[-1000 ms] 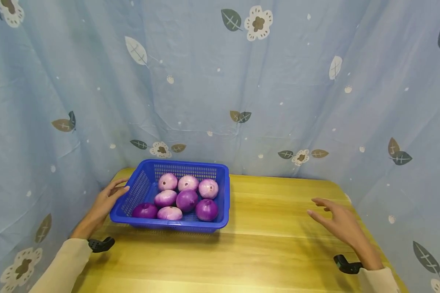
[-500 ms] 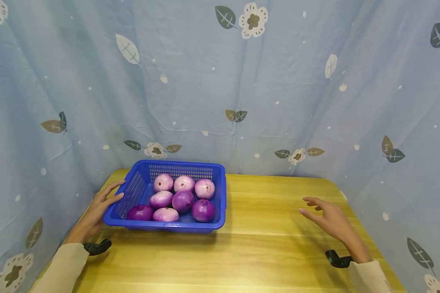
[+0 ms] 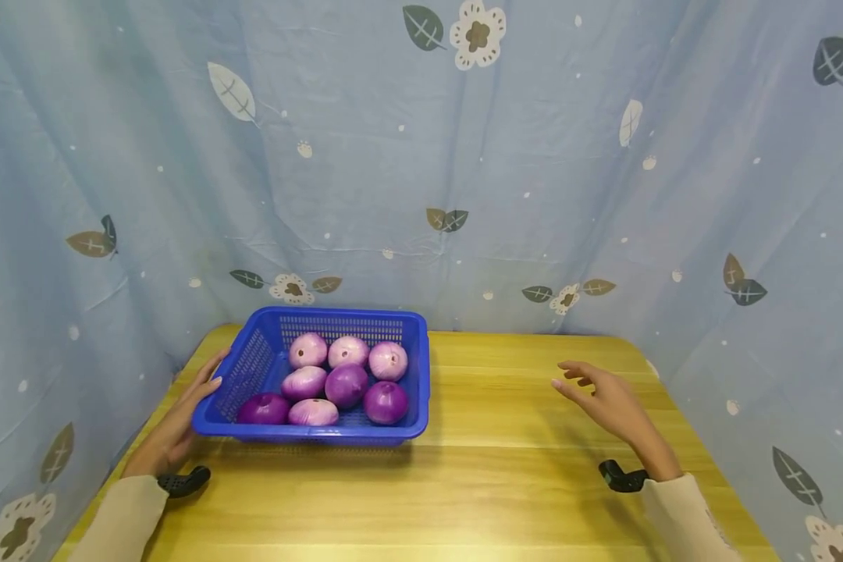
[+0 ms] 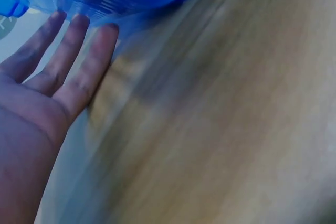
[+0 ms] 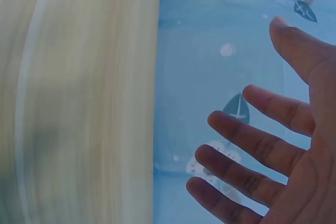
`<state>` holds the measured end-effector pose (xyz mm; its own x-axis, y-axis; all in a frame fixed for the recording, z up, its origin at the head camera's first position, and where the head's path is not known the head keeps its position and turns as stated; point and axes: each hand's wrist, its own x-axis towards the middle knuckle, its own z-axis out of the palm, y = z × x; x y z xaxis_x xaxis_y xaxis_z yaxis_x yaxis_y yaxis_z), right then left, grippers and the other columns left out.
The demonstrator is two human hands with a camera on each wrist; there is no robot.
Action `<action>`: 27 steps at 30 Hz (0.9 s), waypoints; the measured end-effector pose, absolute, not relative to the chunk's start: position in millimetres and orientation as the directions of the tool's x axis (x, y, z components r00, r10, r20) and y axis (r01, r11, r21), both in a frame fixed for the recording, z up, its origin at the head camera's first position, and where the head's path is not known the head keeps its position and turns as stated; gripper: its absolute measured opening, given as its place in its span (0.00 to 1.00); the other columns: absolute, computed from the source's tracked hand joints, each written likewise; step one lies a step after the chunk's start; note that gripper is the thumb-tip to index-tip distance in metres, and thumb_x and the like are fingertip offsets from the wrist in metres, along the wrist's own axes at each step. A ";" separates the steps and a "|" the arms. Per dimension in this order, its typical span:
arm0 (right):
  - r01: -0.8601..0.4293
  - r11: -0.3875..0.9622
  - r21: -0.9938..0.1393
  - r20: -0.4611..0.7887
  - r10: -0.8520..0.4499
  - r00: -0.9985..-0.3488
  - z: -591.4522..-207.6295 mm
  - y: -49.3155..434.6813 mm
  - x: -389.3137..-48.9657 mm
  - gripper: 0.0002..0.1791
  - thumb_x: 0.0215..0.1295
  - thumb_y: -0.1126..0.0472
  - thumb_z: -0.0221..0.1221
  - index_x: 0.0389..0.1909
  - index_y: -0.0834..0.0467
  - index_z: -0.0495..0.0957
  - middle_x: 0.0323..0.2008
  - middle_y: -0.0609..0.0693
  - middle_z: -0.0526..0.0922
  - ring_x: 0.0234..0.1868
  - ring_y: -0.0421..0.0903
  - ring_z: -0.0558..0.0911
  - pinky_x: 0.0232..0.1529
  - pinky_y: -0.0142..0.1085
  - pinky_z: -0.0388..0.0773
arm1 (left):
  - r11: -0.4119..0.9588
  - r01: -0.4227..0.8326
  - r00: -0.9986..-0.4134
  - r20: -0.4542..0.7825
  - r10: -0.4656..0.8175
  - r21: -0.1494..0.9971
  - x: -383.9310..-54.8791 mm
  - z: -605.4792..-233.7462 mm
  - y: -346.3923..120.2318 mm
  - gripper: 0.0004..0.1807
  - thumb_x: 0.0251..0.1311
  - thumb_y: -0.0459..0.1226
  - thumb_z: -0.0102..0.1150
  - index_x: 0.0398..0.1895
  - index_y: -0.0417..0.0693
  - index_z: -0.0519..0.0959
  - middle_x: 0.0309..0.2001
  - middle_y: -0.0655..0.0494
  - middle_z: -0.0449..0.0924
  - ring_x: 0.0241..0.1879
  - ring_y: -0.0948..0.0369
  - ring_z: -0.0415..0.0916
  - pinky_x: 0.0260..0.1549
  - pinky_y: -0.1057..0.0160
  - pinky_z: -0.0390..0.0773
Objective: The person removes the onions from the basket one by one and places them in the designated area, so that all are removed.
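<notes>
A blue plastic basket with slotted walls sits on the left half of the table, holding several peeled purple onions, some deep purple and some pale. My left hand is at the basket's left side, thumb beside the rim. In the left wrist view its extended fingers reach up to the slotted blue wall, the tips right at it. Over the right part of the table my right hand hovers with fingers spread and nothing in them. The right wrist view shows those fingers slightly bent.
The yellow wood-grain table extends to the right of the basket. Pale blue curtains with flower and leaf prints enclose the back and both sides. Each wrist carries a black device, such as the right wrist mount.
My left hand has slid down and outward along the basket's left side, its thumb now lower by the rim. My right hand has drifted left. The whole head view has shifted slightly.
</notes>
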<state>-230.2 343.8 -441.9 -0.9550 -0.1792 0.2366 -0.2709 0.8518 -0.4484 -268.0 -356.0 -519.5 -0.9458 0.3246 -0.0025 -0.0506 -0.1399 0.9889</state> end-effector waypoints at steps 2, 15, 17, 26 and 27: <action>-0.282 0.841 -0.461 0.237 -0.189 -0.953 -441.8 339.2 -232.8 0.31 0.75 0.40 0.57 0.68 0.55 0.75 0.55 0.60 0.84 0.52 0.62 0.83 0.48 0.60 0.79 | -0.155 -0.056 -0.940 0.001 0.341 0.986 -268.4 -522.4 -356.6 0.33 0.83 0.46 0.34 0.83 0.75 0.37 0.77 0.55 0.42 0.60 0.68 0.73 0.54 0.63 0.78; -0.350 0.780 -0.519 0.242 -0.259 -0.935 -436.8 296.8 -256.9 0.30 0.73 0.37 0.57 0.67 0.52 0.77 0.56 0.54 0.84 0.52 0.56 0.83 0.51 0.57 0.79 | -0.130 -0.001 -0.921 0.050 0.388 0.992 -271.2 -528.9 -360.7 0.31 0.84 0.47 0.29 0.82 0.81 0.35 0.82 0.54 0.27 0.62 0.74 0.69 0.56 0.68 0.75; -0.359 0.771 -0.527 0.244 -0.267 -0.932 -436.2 288.6 -260.8 0.30 0.73 0.36 0.57 0.66 0.51 0.77 0.56 0.53 0.84 0.52 0.56 0.83 0.51 0.57 0.79 | -0.130 -0.006 -0.924 0.044 0.379 0.991 -271.0 -529.0 -361.3 0.31 0.83 0.47 0.29 0.82 0.82 0.36 0.83 0.53 0.27 0.62 0.74 0.70 0.56 0.67 0.76; -0.407 0.730 -0.549 0.248 -0.323 -0.914 -436.9 248.5 -275.2 0.29 0.72 0.36 0.58 0.64 0.50 0.79 0.57 0.50 0.84 0.55 0.54 0.83 0.53 0.53 0.80 | -0.110 -0.036 -0.931 0.007 0.364 0.993 -269.6 -524.1 -359.0 0.32 0.83 0.47 0.33 0.83 0.77 0.38 0.81 0.52 0.39 0.59 0.69 0.74 0.53 0.60 0.80; -0.416 0.723 -0.551 0.249 -0.333 -0.909 -437.0 243.5 -276.3 0.29 0.72 0.37 0.58 0.64 0.50 0.79 0.57 0.50 0.83 0.55 0.54 0.83 0.53 0.53 0.80 | -0.125 -0.033 -0.929 0.016 0.371 0.992 -269.7 -524.2 -359.1 0.32 0.83 0.46 0.33 0.83 0.75 0.40 0.78 0.54 0.45 0.59 0.67 0.75 0.53 0.59 0.81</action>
<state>-276.3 243.5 -437.0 -0.9095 -0.3329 0.2492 -0.4158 0.7234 -0.5512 -269.7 -359.1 -524.2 -0.9285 0.3709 0.0158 -0.0332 -0.1252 0.9916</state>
